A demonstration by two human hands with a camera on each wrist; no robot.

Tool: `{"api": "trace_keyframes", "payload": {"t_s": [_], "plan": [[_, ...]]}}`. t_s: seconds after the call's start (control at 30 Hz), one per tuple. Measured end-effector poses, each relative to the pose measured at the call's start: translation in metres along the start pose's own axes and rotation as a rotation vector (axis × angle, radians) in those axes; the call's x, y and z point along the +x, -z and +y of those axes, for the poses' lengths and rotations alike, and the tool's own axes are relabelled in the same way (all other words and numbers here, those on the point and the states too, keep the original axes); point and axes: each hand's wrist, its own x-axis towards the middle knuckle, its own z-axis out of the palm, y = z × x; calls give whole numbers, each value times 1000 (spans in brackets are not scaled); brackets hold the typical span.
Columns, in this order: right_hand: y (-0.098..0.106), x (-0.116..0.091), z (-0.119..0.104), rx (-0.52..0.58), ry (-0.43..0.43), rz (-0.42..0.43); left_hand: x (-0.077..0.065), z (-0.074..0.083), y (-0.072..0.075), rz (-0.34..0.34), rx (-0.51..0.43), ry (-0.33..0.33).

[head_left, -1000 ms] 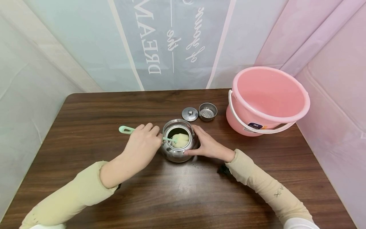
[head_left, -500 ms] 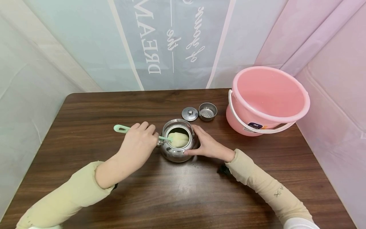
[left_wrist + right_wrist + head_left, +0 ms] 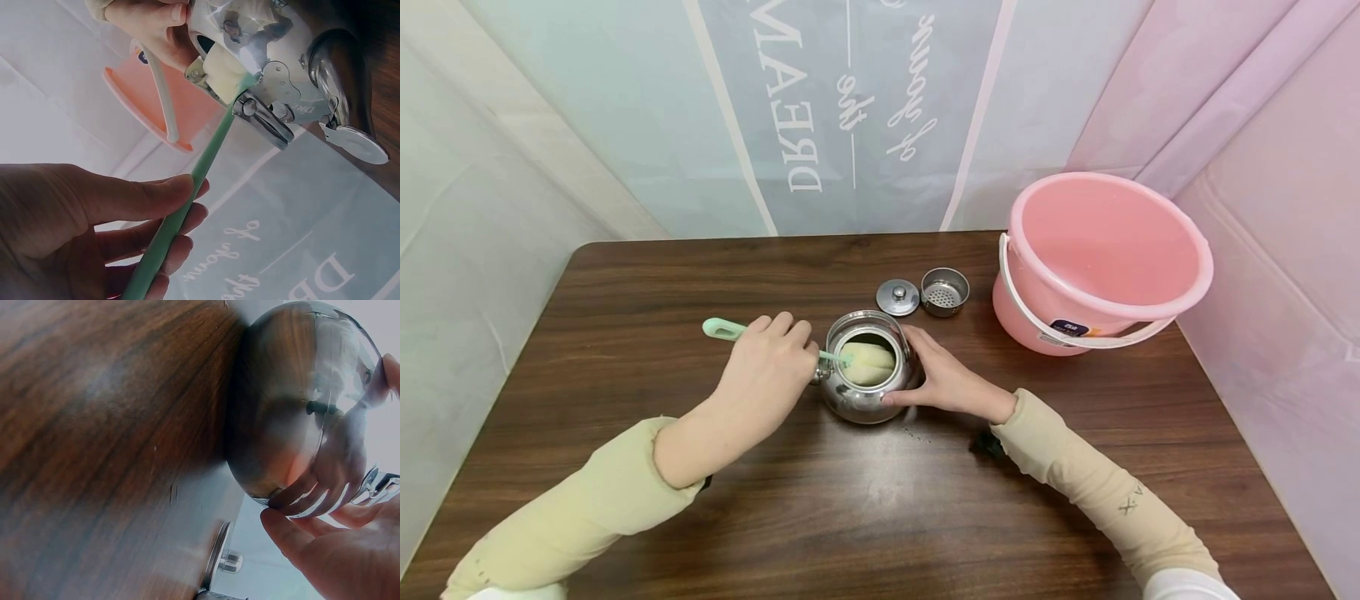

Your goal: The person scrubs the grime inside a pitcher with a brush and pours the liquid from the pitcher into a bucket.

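A shiny steel teapot [image 3: 859, 410] stands upright on the table with its top uncovered. My left hand [image 3: 763, 375] grips the pale green handle [image 3: 206, 153] of a sponge brush, thumb on one side and fingers on the other. The brush's pale yellow sponge head [image 3: 868, 365] sits inside the teapot's mouth. In the left wrist view the spout [image 3: 337, 69] has a small round flap at its end. My right hand [image 3: 943, 375] holds the teapot's right side, thumb in front and fingers behind, as the right wrist view shows against its rounded body [image 3: 281, 412].
Behind the teapot lie its knobbed lid [image 3: 898, 297] and a small perforated steel strainer [image 3: 945, 292], side by side. A pink bucket [image 3: 1093, 325] with a white handle stands at the back right. A few droplets dot the brown table [image 3: 880, 517] near the teapot.
My left hand has shifted a little left with the brush, and its handle end has risen slightly. The sponge has turned or slid within the mouth. My right hand and the teapot stay put.
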Motion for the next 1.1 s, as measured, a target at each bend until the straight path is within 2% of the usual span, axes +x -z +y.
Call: {"api": "trace_keyframes", "payload": {"t_s": [0.3, 0.67, 1.1], "plan": [[0, 0, -1, -3, -6, 1, 0, 1, 1, -1, -7, -3], [1, 0, -2, 1, -7, 1, 1, 5, 0, -55, -21, -19], [0, 0, -1, 9, 3, 6, 6, 10, -6, -48, -25, -25]]}}
